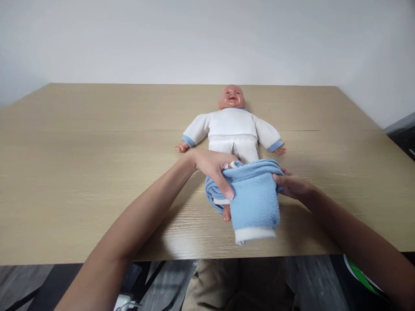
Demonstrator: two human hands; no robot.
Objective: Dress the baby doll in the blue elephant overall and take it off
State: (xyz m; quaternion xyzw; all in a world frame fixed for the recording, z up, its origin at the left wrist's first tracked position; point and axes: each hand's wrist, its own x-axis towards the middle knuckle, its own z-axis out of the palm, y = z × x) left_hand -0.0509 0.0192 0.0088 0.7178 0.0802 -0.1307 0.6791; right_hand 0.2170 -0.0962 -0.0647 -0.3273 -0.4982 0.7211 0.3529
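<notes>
A baby doll (232,123) in a white top and white bottoms with blue cuffs lies on its back, head away from me. Bunched around its lower legs are light blue fleece trousers (256,201) with white hems. One doll foot (226,213) shows below the left trouser leg; the other leg's end is covered by the cloth. My left hand (217,170) grips the bunched waist from the left, thumb over the front and fingers hidden behind. On the right edge, my right hand (290,181) pinches the same cloth between thumb and fingers.
The wooden table (97,172) reaches back to a white wall (194,39). Its near edge is just in front of my lap (223,285). A dark object (403,134) stands beyond the right edge, and a green and white item (359,270) is below on the right.
</notes>
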